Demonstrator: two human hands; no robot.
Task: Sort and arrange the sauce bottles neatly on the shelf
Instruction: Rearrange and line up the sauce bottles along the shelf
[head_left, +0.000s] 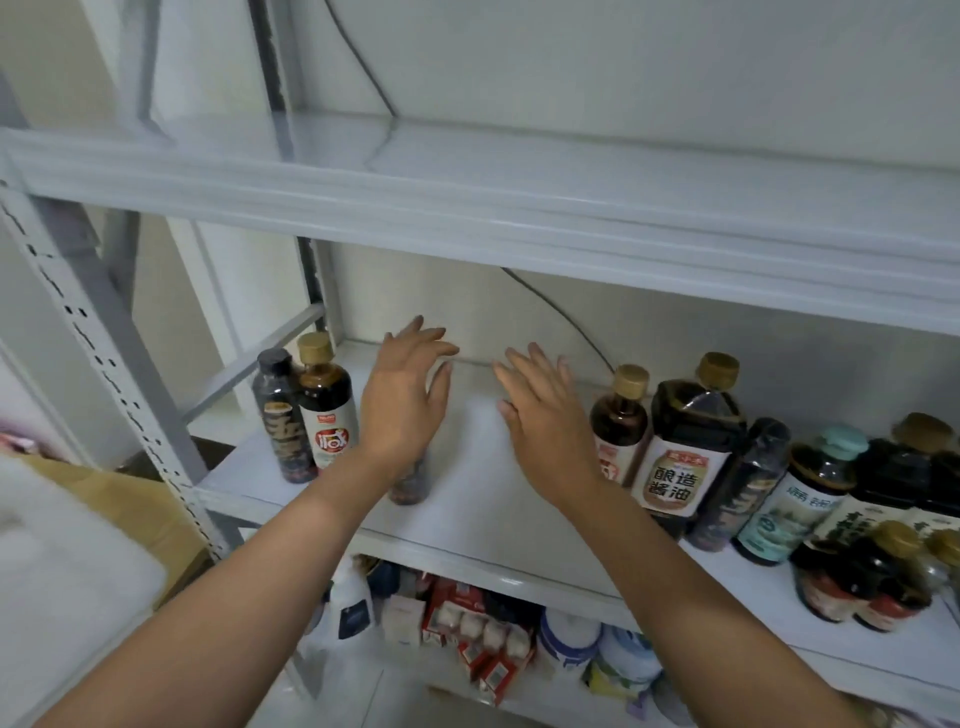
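The white middle shelf carries dark sauce bottles in two groups. At the left stand a black-capped bottle and a gold-capped bottle side by side. A third dark bottle stands just right of them, mostly hidden behind my left hand, which hovers in front of it with fingers spread. My right hand is open over the bare middle of the shelf. To its right stand a gold-capped bottle, a large soy sauce jug and several more bottles.
An upper shelf overhangs the hands. A perforated steel upright stands at the left, with a cardboard box beside it. The lower shelf holds cartons and packets. A dark cable runs down the back wall.
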